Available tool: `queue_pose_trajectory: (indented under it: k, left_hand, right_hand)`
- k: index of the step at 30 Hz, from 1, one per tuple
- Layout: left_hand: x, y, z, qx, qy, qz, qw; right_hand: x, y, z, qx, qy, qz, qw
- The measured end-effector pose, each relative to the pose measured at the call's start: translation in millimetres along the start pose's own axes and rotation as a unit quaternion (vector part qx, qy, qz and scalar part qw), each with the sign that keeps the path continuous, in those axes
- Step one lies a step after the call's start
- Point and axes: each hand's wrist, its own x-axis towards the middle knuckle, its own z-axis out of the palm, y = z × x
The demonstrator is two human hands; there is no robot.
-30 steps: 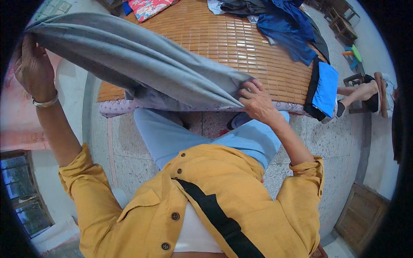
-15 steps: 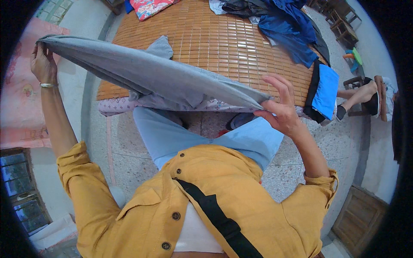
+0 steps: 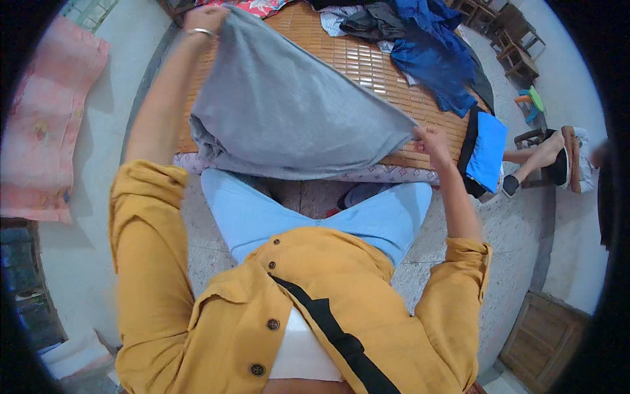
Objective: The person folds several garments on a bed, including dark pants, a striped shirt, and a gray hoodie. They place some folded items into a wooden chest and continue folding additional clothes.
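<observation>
A grey cloth garment point(image 3: 289, 111) is stretched between my two hands over the near edge of a bamboo-matted bed. My left hand point(image 3: 205, 21), with a silver bangle at its wrist, grips one corner at the far left. At the right, my right hand point(image 3: 431, 141) pinches another corner, lower and nearer to me. The cloth's upper edge runs taut between them, and the rest hangs down to the bed's front edge. Its lower left part is bunched. What kind of garment it is I cannot tell.
Dark and blue clothes point(image 3: 433, 59) lie heaped at the far right of the bamboo mat point(image 3: 367, 65). A folded blue and black garment point(image 3: 487, 148) sits on its right corner. Beyond it, a person's bare leg point(image 3: 538, 157) shows beside wooden stools point(image 3: 515, 49). A pink curtain point(image 3: 49, 125) hangs left.
My left hand has swung away from me and to the right, spreading the grey cloth wider over the bed. My right hand has closed more fully on its corner and shifted slightly.
</observation>
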Motion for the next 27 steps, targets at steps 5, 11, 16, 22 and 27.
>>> queue_pose_trajectory:
  k: [5,11,16,22,27]
  left_hand:
    - [-89.5,72.0,45.4,-0.172,-0.047,-0.019,0.984]
    - [-183.2,119.5,70.2,-0.311,-0.154,0.046,0.937]
    - [-254.9,149.2,86.6,-0.428,-0.176,0.005,0.886]
    - [-273.3,148.9,76.0,-0.451,-0.161,-0.044,0.877]
    - [-273.7,143.1,69.0,-0.458,-0.155,-0.044,0.874]
  right_hand:
    - [-26.6,-4.8,27.6,-0.008,-0.023,-0.03,0.999]
    - [-90.2,-66.3,78.0,-0.048,-0.048,-0.175,0.982]
    - [-115.4,-100.0,114.1,0.092,-0.07,-0.192,0.975]
    - [-123.6,-103.8,123.8,0.197,-0.143,-0.18,0.953]
    - [-120.7,-92.3,121.4,0.135,-0.197,-0.257,0.937]
